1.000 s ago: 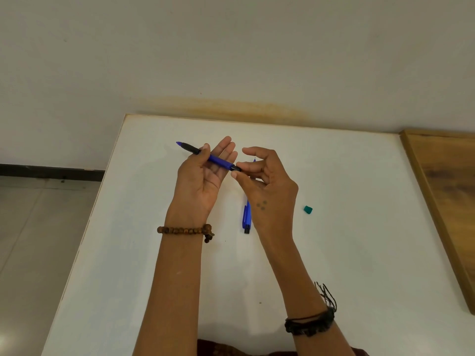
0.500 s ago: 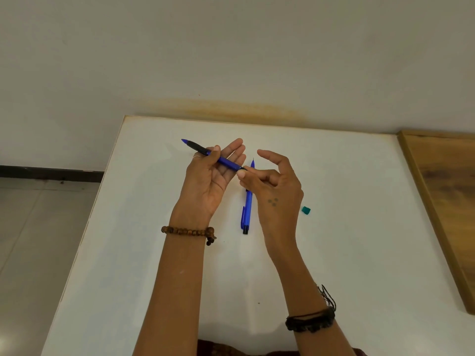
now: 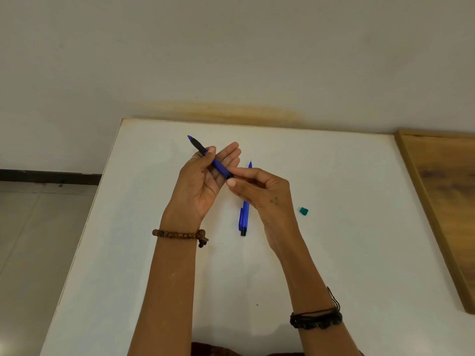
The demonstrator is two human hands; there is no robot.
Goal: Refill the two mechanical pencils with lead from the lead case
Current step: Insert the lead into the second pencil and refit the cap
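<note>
My left hand (image 3: 203, 181) holds a blue mechanical pencil (image 3: 214, 161) with a black grip, thumb pressing it against the fingers, tip pointing up-left. My right hand (image 3: 259, 191) pinches the pencil's rear end between thumb and forefinger. A second blue mechanical pencil (image 3: 244, 217) lies on the white table (image 3: 128, 227), tip pointing away, partly hidden behind my right hand. A small teal piece (image 3: 303, 211) lies on the table to the right of my right hand. I see no lead case.
The white table meets a pale wall at its far edge. A wooden surface (image 3: 442, 191) adjoins the table on the right. Tiled floor (image 3: 38, 227) lies past the table's left edge.
Both hands have shifted slightly to the right. The right hand's fingers have closed in on the rear end of the held pencil. More of the lying pencil's tip shows.
</note>
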